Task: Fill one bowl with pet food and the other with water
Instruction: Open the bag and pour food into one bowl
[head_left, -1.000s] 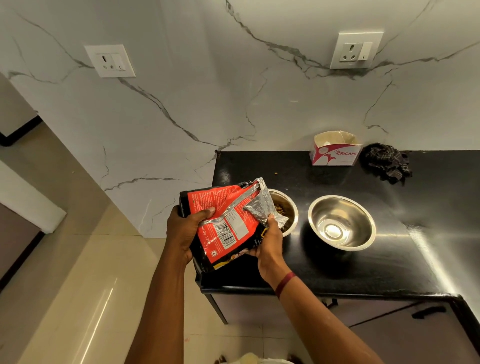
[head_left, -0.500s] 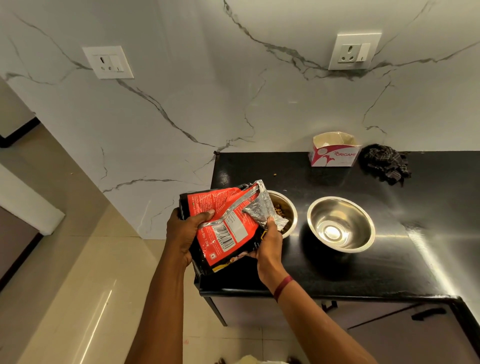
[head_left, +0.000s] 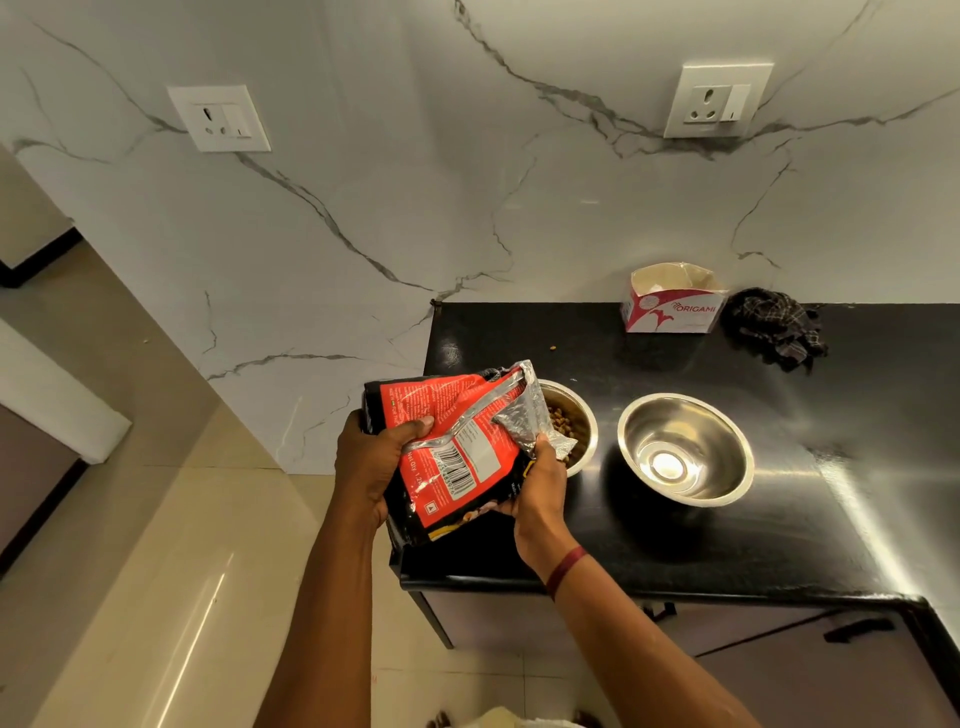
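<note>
While the red and black pet food bag (head_left: 457, 441) is held tilted over the left end of the black tabletop (head_left: 779, 519), its torn silver mouth is pointed at the left steel bowl (head_left: 584, 410), in which brown kibble (head_left: 563, 423) is seen. The bag's left edge is gripped by the left hand (head_left: 369, 462), with the fingers curled behind the pack and the thumb pressed on its front. The right side, just below the mouth, is clamped by the fingers of the right hand (head_left: 540, 483) (a dark red band (head_left: 566, 566) is worn on that wrist). Just to the right, apart from the first, the second steel bowl (head_left: 685, 452) is stood upright, a bright reflection shown in its bottom. Farther back, by the marble wall (head_left: 467, 208), an open white and red carton (head_left: 672, 309) is set beside a crumpled dark cloth (head_left: 774, 332). One stray pellet (head_left: 554, 347) is seen on the tabletop beyond the bowls.
</note>
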